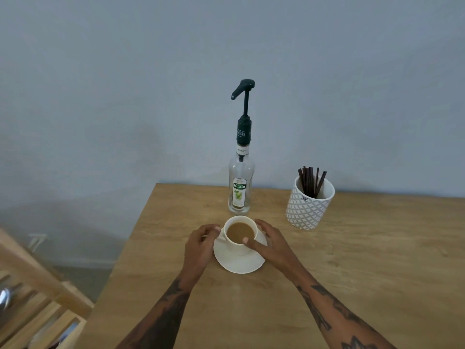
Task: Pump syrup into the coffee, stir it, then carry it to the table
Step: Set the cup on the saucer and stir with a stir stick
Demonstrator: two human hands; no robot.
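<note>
A plain grey-blue wall backs a wooden counter (pixel 352 273), and at about seven o'clock in the view the corner of an open cutlery drawer (pixel 37 313) shows. The coffee cup (pixel 240 234) sits near the middle of the counter on a white saucer (pixel 239 263), filled close to the brim with milky coffee. The left hand (pixel 201 245) curls against the cup's nine o'clock side, fingertips at the handle and the saucer edge; the right hand (pixel 269 243) wraps the three o'clock side, thumb lying over the rim. Both are loosely cupped around it, neither lifting nor squeezing as far as can be seen. The syrup bottle (pixel 240 182) stands upright at twelve o'clock from the cup, just beyond it, its long axis vertical and the pump spout (pixel 237 93) pointing toward about eight o'clock, down and to the left. That is the likely trouble: the nozzle seems to overhang the counter slightly left of the cup, so a pump now could drip syrup beside it, and sliding so full a cup may slop coffee into the saucer. The stirrers (pixel 312 181) lean in a patterned pot (pixel 308 210) at two o'clock.
</note>
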